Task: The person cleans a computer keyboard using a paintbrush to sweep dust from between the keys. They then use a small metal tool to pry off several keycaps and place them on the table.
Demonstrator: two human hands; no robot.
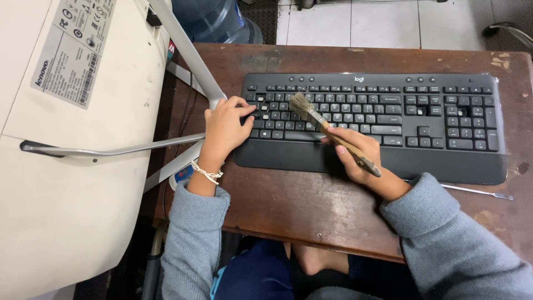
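At the far left lies a large white monitor back with its grey metal stand. The left hand rests with curled fingers on the left edge of the black keyboard, steadying it and grasping nothing. The right hand is clenched around a wooden-handled brush, with its bristles on the left keys. I judge the brushing is at an early part; the right keys seem untouched. A thin metal tool lies near on the brown wooden table.

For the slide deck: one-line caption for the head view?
Right hand brushes black keyboard with paintbrush; left hand steadies its edge.
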